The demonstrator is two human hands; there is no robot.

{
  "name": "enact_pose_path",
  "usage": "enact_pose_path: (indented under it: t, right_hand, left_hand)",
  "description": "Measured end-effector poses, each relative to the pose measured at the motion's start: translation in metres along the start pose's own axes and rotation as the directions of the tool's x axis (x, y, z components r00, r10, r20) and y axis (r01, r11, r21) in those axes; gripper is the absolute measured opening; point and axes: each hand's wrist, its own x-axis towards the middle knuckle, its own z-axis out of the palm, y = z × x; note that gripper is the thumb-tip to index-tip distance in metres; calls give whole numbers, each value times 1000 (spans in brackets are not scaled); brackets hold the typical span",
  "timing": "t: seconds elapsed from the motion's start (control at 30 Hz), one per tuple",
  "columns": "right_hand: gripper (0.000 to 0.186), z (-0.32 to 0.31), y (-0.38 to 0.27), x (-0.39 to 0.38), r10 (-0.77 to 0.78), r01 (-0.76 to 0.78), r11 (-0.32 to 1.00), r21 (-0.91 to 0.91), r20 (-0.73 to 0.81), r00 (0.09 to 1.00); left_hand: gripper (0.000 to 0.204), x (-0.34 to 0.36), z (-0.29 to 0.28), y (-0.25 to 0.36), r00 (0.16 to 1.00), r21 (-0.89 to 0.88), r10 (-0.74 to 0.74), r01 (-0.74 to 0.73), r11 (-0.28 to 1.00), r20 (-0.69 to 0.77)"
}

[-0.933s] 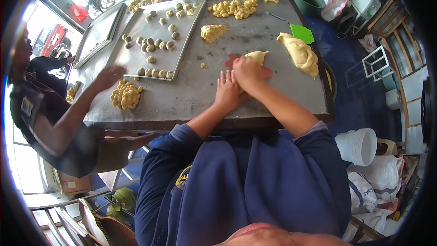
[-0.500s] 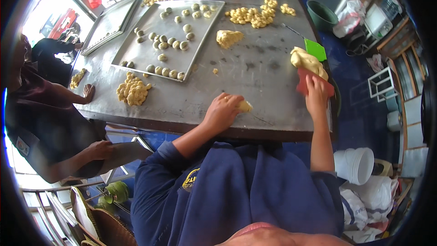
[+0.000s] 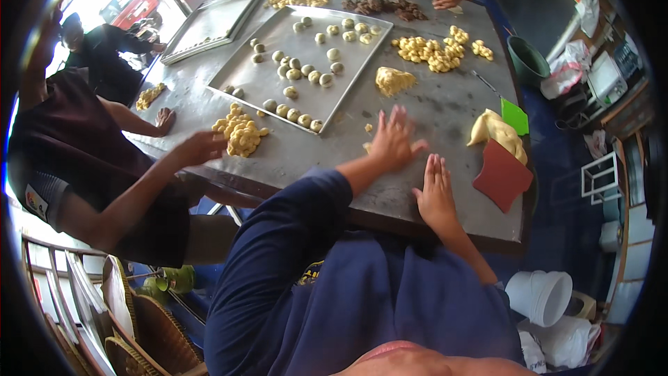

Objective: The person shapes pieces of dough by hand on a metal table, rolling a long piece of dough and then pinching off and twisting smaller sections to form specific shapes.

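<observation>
My left hand (image 3: 394, 141) is over the metal tabletop (image 3: 313, 160), fingers spread and blurred by motion. A small pale dough piece (image 3: 367, 147) shows beside its wrist, partly hidden. My right hand (image 3: 437, 196) is just to the right, near the front edge, with its fingers stretched out and nothing seen in them. Farther right lies a red flat scraper (image 3: 502, 175), leaning against a smooth yellow dough lump (image 3: 497, 129). A green scraper (image 3: 514, 117) sits behind that lump. Beyond my left hand stands a rougher dough mound (image 3: 394, 81).
A big metal tray (image 3: 240, 73) holds several round filled balls. Small dough pieces (image 3: 433, 53) and brown filling (image 3: 386, 7) lie farther back. At left, a co-worker's hand (image 3: 200, 150) reaches to a dough pile (image 3: 240, 132). Another person's hands (image 3: 452, 0) are at the far edge.
My right hand has let go of the red scraper and moved left. My left hand has released its dough piece and opened. The left co-worker's hand has reached up to the dough pile.
</observation>
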Motion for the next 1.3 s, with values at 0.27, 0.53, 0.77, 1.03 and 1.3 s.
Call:
enact_pose_path:
  t: [0.27,0.53,0.77,1.03,1.3]
  right_hand:
    - [84,-1,14,-42,45,-46,999,15,93,995]
    - [88,-19,17,-28,-112,120,982,144,-62,992]
    - [64,26,10,12,-249,252,967,24,-72,966]
    - [35,-40,12,-5,-390,392,920,-26,-187,902]
    - [60,-1,-12,-59,-286,284,958,38,125,950]
  left_hand:
    - [79,44,11,-27,927,-116,-232,207,972,-295]
    - [66,-73,29,33,993,128,121,-118,985,-12]
    - [38,-115,9,1,913,-59,130,-165,984,-387]
    - [27,-122,-33,-41,833,36,390,-410,911,-392]
    - [65,-164,-11,20,985,48,153,-150,988,-77]
